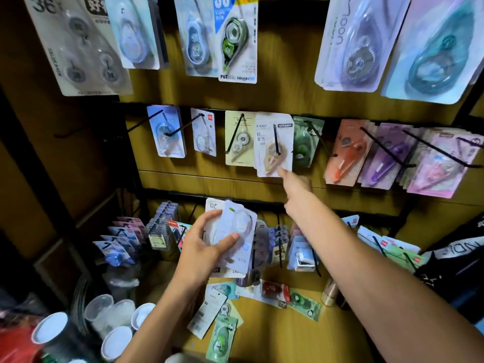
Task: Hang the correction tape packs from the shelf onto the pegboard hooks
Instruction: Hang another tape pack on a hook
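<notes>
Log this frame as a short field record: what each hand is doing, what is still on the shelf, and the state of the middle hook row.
left hand: grips a stack of clear packs, thumb across the front
right hand: index finger extended, tip touching the bottom edge of the white pack hanging on a middle-row hook
shelf: several loose packs lie flat, among them a green pack
middle hook row: every visible hook carries packs, except the leftmost, which appears bare
beside shelf: plastic cups at lower left

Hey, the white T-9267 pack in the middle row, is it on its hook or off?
On. The black hook passes through the white T-9267 pack, which hangs against the board; the right hand touches its bottom edge with one fingertip.
</notes>
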{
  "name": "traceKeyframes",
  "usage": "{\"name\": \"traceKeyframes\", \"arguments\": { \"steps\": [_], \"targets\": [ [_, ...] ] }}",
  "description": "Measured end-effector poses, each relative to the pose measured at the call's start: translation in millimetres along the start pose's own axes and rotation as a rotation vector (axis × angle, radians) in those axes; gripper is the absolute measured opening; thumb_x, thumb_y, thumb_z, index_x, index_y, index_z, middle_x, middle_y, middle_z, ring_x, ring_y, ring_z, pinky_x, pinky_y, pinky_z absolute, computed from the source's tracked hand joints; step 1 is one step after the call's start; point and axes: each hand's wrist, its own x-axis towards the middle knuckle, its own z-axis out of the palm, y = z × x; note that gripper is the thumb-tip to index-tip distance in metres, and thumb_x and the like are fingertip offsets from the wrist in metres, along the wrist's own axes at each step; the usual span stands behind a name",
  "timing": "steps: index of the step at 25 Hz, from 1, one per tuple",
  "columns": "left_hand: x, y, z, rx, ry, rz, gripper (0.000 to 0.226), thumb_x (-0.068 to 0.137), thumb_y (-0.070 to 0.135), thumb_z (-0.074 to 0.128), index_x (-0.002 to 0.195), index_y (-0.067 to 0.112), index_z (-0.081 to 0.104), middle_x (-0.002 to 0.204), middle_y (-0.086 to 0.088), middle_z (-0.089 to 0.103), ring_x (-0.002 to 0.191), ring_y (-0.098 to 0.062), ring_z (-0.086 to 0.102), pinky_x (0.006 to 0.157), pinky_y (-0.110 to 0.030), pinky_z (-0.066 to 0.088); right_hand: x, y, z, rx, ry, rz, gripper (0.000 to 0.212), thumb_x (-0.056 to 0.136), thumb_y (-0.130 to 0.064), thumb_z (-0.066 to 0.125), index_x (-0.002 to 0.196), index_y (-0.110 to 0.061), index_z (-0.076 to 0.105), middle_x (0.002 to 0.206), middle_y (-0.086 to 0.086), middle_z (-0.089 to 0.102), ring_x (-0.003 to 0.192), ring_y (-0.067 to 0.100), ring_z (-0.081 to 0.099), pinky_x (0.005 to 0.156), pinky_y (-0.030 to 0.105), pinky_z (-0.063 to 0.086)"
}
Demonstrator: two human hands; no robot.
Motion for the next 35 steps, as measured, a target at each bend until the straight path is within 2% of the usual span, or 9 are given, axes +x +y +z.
{"name": "traceKeyframes", "arguments": {
  "steps": [3, 6, 9, 14, 17, 20, 25, 33, 35],
  "targets": [
    [2, 7, -3, 0.051, -0.089, -0.013, 0.043, 0.078, 0.015, 0.081, 0.117, 0.022, 0.066, 0.113, 0.005, 0.069, 0.09, 0.002, 0.069, 0.07, -0.02, 0.057, -35, 36, -19, -0.206, -0.268, -0.171, 0.04, 0.09, -0.034, 0.066, 0.125, -0.018, 0.054, 0.125, 0.003, 0.062, 0.11, 0.02, 0.058, 0.081, 0.028, 0.045],
    [0, 11, -2, 0.085, -0.079, -0.018, 0.04, 0.076, 0.017, 0.082, 0.114, 0.02, 0.069, 0.11, 0.007, 0.071, 0.093, -0.001, 0.069, 0.072, -0.017, 0.056, -54, 52, -33, -0.425, -0.613, -0.267, 0.038, 0.084, -0.017, 0.074, 0.12, -0.016, 0.062, 0.117, 0.001, 0.066, 0.103, 0.017, 0.065, 0.079, 0.021, 0.05],
    [-3, 17, -1, 0.021, -0.032, -0.032, 0.04, 0.074, 0.018, 0.083, 0.112, 0.014, 0.07, 0.103, -0.003, 0.074, 0.086, -0.017, 0.073, 0.064, -0.025, 0.057, -54, 38, -38, -0.415, -0.612, -0.263, 0.051, 0.079, -0.007, 0.077, 0.125, -0.017, 0.057, 0.117, 0.004, 0.064, 0.091, 0.019, 0.068, 0.071, 0.024, 0.055],
    [-7, 21, -3, -0.093, 0.106, -0.127, 0.046, 0.073, 0.028, 0.08, 0.116, 0.016, 0.066, 0.101, -0.005, 0.073, 0.076, -0.008, 0.072, 0.06, -0.019, 0.054, -64, 27, -49, -0.542, -0.631, -0.096, 0.031, 0.079, -0.015, 0.078, 0.106, -0.002, 0.069, 0.091, 0.011, 0.072, 0.077, 0.023, 0.064, 0.064, 0.032, 0.048],
    [-12, 13, -13, -0.165, 0.271, -0.145, 0.037, 0.086, 0.03, 0.072, 0.119, 0.015, 0.067, 0.109, -0.001, 0.072, 0.092, -0.01, 0.07, 0.071, -0.019, 0.054, -73, 24, -43, -0.463, -0.548, -0.189, 0.026, 0.077, -0.017, 0.079, 0.096, -0.005, 0.066, 0.082, 0.005, 0.069, 0.068, 0.014, 0.056, 0.051, 0.024, 0.034],
    [-9, 0, -41, -0.275, 0.481, -0.21, 0.031, 0.091, 0.019, 0.066, 0.121, 0.012, 0.066, 0.118, -0.007, 0.069, 0.105, -0.019, 0.065, 0.094, -0.037, 0.052, -96, 22, -22, -0.159, -0.619, -0.222, 0.026, 0.081, -0.003, 0.074, 0.098, -0.008, 0.056, 0.095, 0.013, 0.071, 0.068, 0.017, 0.064, 0.042, 0.02, 0.043],
    [-9, -5, -81, -0.248, 0.573, -0.243, 0.028, 0.091, 0.012, 0.064, 0.119, 0.014, 0.066, 0.12, -0.008, 0.067, 0.111, -0.023, 0.063, 0.105, -0.044, 0.046, -129, 24, 34, 0.06, -0.705, -0.297, 0.025, 0.085, 0.001, 0.069, 0.107, -0.008, 0.06, 0.101, 0.008, 0.072, 0.076, 0.021, 0.068, 0.058, 0.023, 0.058],
    [-11, -10, -104, -0.216, 0.581, -0.236, 0.034, 0.088, 0.009, 0.064, 0.121, 0.02, 0.065, 0.119, -0.004, 0.065, 0.097, -0.015, 0.065, 0.088, -0.033, 0.052, -137, 27, 77, 0.234, -0.473, -0.253, 0.023, 0.087, -0.007, 0.07, 0.11, -0.004, 0.064, 0.102, 0.008, 0.073, 0.079, 0.016, 0.069, 0.063, 0.024, 0.059],
    [-10, -10, -104, -0.212, 0.566, -0.231, 0.034, 0.088, 0.009, 0.064, 0.118, 0.024, 0.066, 0.12, -0.004, 0.065, 0.103, -0.021, 0.065, 0.096, -0.041, 0.052, -132, 29, 84, 0.219, -0.442, -0.228, 0.019, 0.088, -0.009, 0.07, 0.106, -0.005, 0.065, 0.103, 0.008, 0.073, 0.078, 0.016, 0.068, 0.062, 0.022, 0.058]
  ]
}}
